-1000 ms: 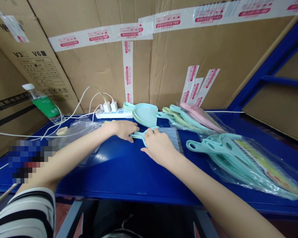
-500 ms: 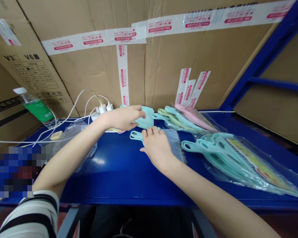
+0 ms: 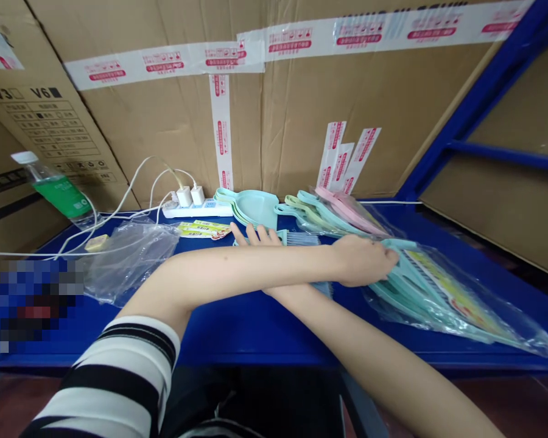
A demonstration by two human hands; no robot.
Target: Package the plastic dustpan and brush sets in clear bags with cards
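The mint plastic brush (image 3: 301, 239) lies on the blue shelf (image 3: 237, 347) under the right hand (image 3: 256, 236), its fingers spread open on the handle, while the left hand (image 3: 363, 260) lies on the bagged brushes (image 3: 432, 292), and I cannot tell if those fingers grasp them

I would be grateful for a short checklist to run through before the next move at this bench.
Arms uncrossed: not ok, the left forearm lies over the right.
Right hand on the brush: ok, its fingers rest on it.
Left hand on the plastic bag: ok, touching it.
Left hand's grip firm: cannot tell.
Power strip away from both hands: ok.
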